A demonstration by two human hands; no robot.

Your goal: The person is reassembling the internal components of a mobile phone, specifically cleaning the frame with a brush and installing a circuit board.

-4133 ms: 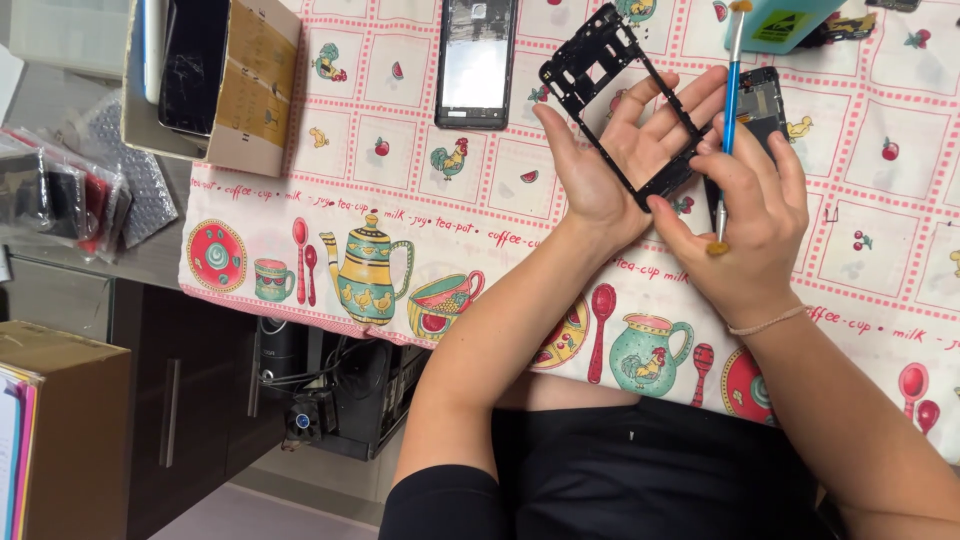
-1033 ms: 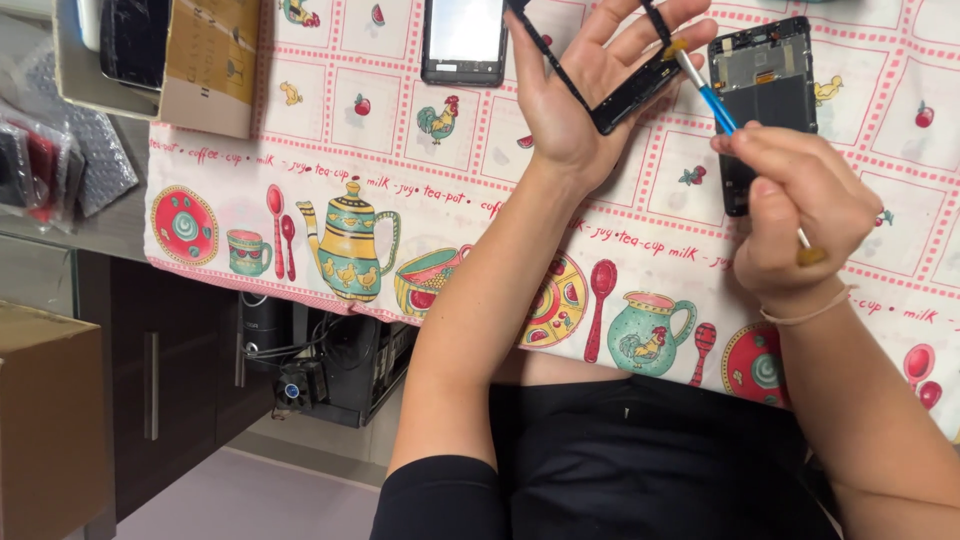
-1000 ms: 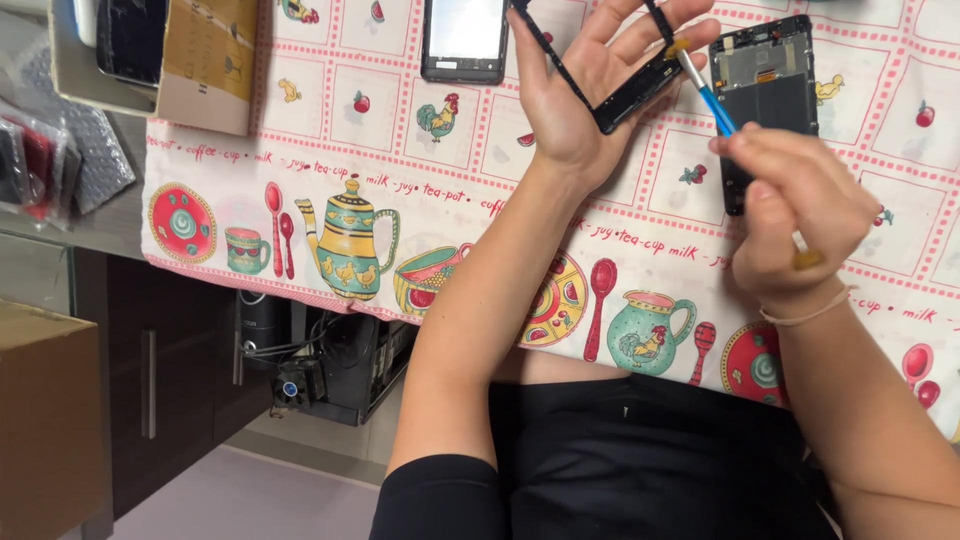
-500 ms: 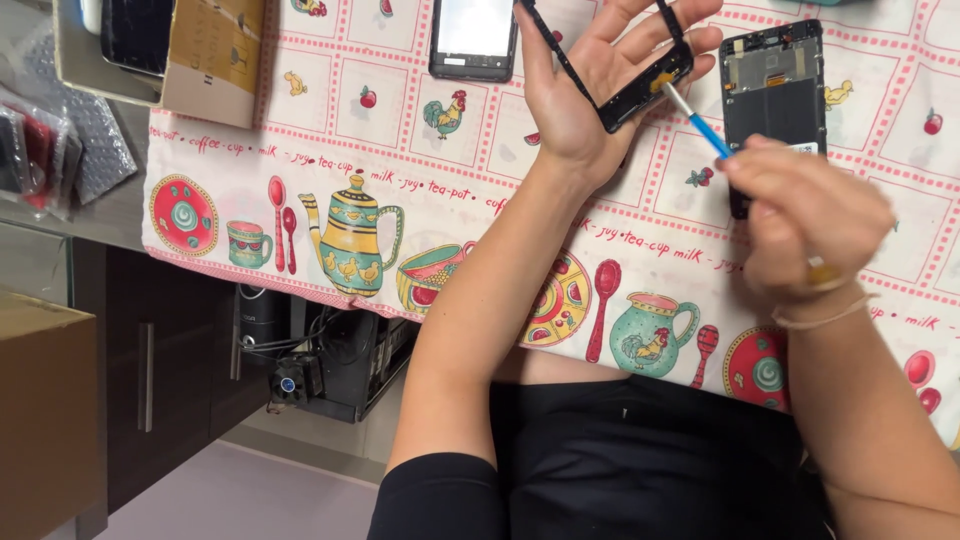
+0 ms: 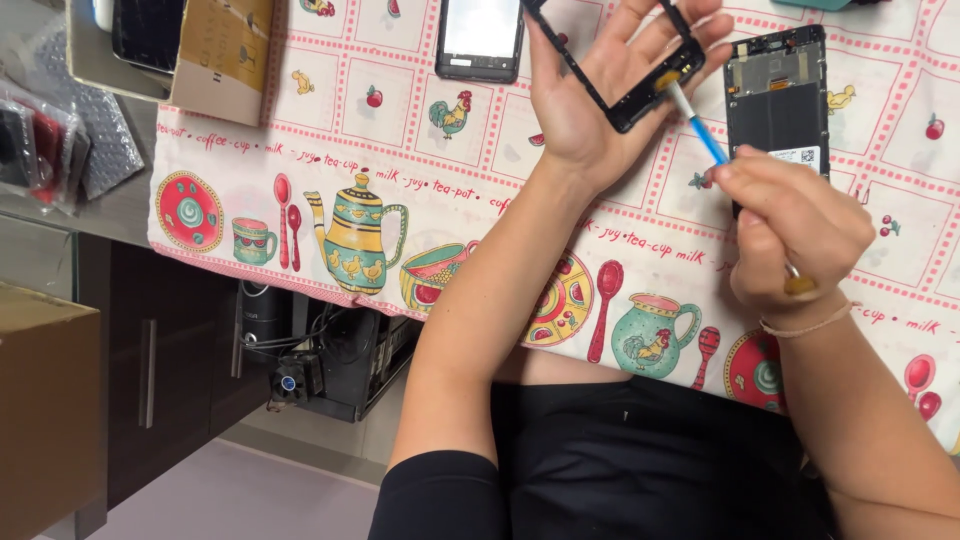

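My left hand lies palm up over the patterned tablecloth and holds a black phone frame across its fingers. My right hand pinches a thin blue-handled tool whose white tip touches a yellowish spot on the frame's lower edge. An opened phone body with its dark internals showing lies flat on the cloth just right of the frame.
A phone with a pale screen lies at the top centre. A brown cardboard box and a dark tablet-like device sit top left. Plastic bags lie at the left edge. A cabinet and cables are below the table.
The view has shifted slightly. My right hand has drawn down and right along the tool, and the tip now rests on the frame's lower edge. The left hand still holds the frame.
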